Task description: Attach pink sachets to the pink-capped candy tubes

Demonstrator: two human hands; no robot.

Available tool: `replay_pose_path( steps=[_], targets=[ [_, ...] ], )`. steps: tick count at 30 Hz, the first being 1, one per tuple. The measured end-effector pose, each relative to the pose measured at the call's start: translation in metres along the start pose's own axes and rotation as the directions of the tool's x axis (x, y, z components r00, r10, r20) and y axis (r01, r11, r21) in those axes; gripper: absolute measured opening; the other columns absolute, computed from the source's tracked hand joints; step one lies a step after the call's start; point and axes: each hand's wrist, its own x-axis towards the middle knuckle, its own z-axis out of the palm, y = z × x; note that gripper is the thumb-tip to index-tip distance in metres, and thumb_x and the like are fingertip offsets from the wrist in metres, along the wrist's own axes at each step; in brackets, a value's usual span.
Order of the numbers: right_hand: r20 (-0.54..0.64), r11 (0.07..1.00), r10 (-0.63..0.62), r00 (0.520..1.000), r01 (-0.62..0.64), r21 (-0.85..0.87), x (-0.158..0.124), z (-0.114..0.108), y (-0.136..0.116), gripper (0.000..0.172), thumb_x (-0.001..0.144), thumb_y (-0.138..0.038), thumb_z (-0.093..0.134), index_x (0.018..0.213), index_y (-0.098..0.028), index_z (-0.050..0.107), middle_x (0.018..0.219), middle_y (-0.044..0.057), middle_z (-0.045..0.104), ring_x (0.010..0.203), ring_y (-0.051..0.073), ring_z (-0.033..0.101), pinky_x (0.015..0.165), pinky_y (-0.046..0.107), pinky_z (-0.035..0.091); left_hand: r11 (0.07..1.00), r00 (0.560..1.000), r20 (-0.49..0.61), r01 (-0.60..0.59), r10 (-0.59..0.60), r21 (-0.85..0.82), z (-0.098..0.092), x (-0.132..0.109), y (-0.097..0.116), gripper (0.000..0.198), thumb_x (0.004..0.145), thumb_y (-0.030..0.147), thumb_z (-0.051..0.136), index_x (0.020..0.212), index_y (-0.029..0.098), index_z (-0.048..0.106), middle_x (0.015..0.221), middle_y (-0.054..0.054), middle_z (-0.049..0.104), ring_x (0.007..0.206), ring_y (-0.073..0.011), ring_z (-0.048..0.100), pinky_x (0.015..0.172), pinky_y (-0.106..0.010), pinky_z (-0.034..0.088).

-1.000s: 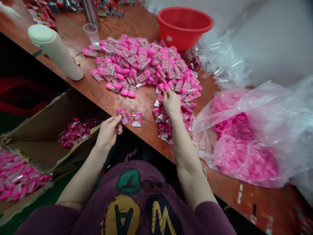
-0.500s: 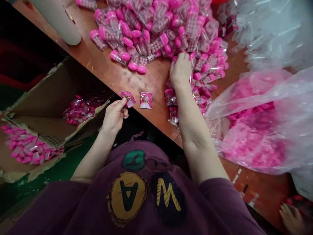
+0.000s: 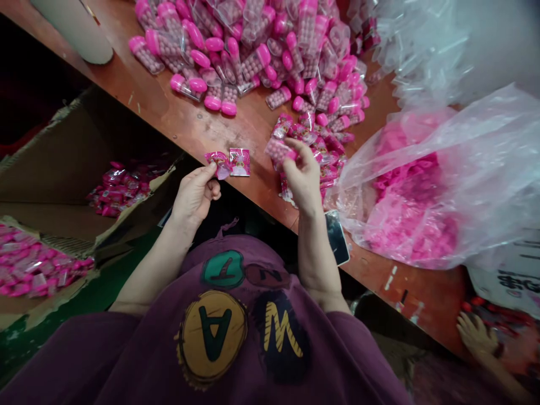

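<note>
My left hand [image 3: 197, 191] pinches a small pink printed sachet [image 3: 217, 163] between thumb and fingers at the table edge. Beside it a second pink sachet [image 3: 239, 162] lies flat on the table. My right hand [image 3: 302, 179] is closed on a small clear bottle of pink balls [image 3: 277, 151], its pink cap end towards the palm. Under and around that hand spreads a heap of pink sachets [image 3: 331, 152]. Beyond it, a large pile of similar pink-capped bottles [image 3: 253, 59] covers the far part of the table.
On the right, a clear plastic bag [image 3: 415, 225] holds pink pieces, with translucent plastic parts [image 3: 426, 50] behind. A phone [image 3: 336, 239] lies at the table edge. Left, a cardboard box [image 3: 46, 225] contains pink sachets. A grey post [image 3: 80, 34] stands far left. Another person's hand [image 3: 476, 332] is lower right.
My right hand has drawn back from the bottle pile towards me and now has a bottle in it. The left hand keeps its sachet. A phone has come into sight beside my right forearm.
</note>
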Motion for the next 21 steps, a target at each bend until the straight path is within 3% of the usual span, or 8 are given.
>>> replay_pose_path(
  steps=[2, 5, 10, 13, 17, 21],
  targets=[
    [-0.019, 0.96, 0.104, 0.994, -0.095, 0.262, -0.032, 0.006, 0.0, 0.037, 0.094, -0.026, 0.054, 0.131, -0.024, 0.053, 0.129, 0.01, 0.066, 0.12, 0.021, 0.065, 0.104, 0.042, 0.055, 1.0, 1.0, 0.018, 0.006, -0.006, 0.004, 0.005, -0.004, 0.0, 0.032, 0.078, 0.031, 0.088, 0.073, 0.016, 0.06, 0.064, 0.003, 0.061, 0.042, -0.0052, 0.049, 0.039, -0.021, 0.033],
    [0.039, 0.806, 0.252, 0.967, -0.232, 0.545, -0.063, 0.012, 0.0, 0.043, 0.086, -0.038, 0.072, 0.124, -0.028, 0.055, 0.118, 0.006, 0.069, 0.11, 0.019, 0.068, 0.096, 0.036, 0.058, 1.0, 0.998, 0.059, 0.017, -0.017, -0.003, 0.016, -0.011, -0.004, 0.033, 0.08, 0.031, 0.088, 0.073, 0.016, 0.06, 0.065, 0.002, 0.061, 0.043, -0.0055, 0.05, 0.04, -0.021, 0.033],
    [0.193, 0.485, 0.413, 0.89, -0.395, 0.78, -0.083, 0.023, -0.006, 0.047, 0.072, -0.043, 0.088, 0.11, -0.026, 0.067, 0.099, -0.001, 0.071, 0.082, 0.013, 0.065, 0.078, 0.028, 0.058, 0.995, 0.979, 0.184, 0.093, -0.087, -0.023, 0.033, -0.026, -0.021, 0.031, 0.081, 0.032, 0.086, 0.073, 0.015, 0.061, 0.059, 0.003, 0.056, 0.043, -0.0063, 0.05, 0.041, -0.021, 0.035],
    [0.259, 0.311, 0.439, 0.86, -0.415, 0.855, -0.09, 0.032, -0.013, 0.042, 0.073, -0.044, 0.088, 0.106, -0.024, 0.071, 0.097, -0.001, 0.073, 0.082, 0.013, 0.065, 0.08, 0.029, 0.058, 0.991, 0.965, 0.238, 0.123, -0.109, -0.048, 0.04, -0.032, -0.033, 0.029, 0.082, 0.032, 0.085, 0.075, 0.014, 0.063, 0.061, 0.003, 0.057, 0.044, -0.0062, 0.05, 0.041, -0.021, 0.036],
    [0.223, 0.248, 0.411, 0.884, -0.344, 0.906, -0.095, 0.04, -0.018, 0.041, 0.077, -0.045, 0.086, 0.108, -0.023, 0.073, 0.092, -0.002, 0.072, 0.084, 0.012, 0.065, 0.084, 0.028, 0.057, 0.988, 0.959, 0.251, 0.147, -0.133, -0.038, 0.045, -0.033, -0.039, 0.028, 0.083, 0.032, 0.085, 0.077, 0.015, 0.063, 0.065, 0.002, 0.06, 0.047, -0.0064, 0.053, 0.044, -0.021, 0.041],
    [0.211, 0.264, 0.428, 0.879, -0.344, 0.901, -0.097, 0.036, -0.014, 0.041, 0.078, -0.054, 0.083, 0.101, -0.023, 0.068, 0.085, -0.003, 0.071, 0.072, 0.011, 0.063, 0.071, 0.026, 0.056, 0.99, 0.961, 0.242, 0.137, -0.131, -0.011, 0.045, -0.032, -0.035, 0.025, 0.083, 0.032, 0.084, 0.079, 0.015, 0.065, 0.068, 0.001, 0.062, 0.049, -0.0069, 0.054, 0.045, -0.021, 0.044]
  ],
)
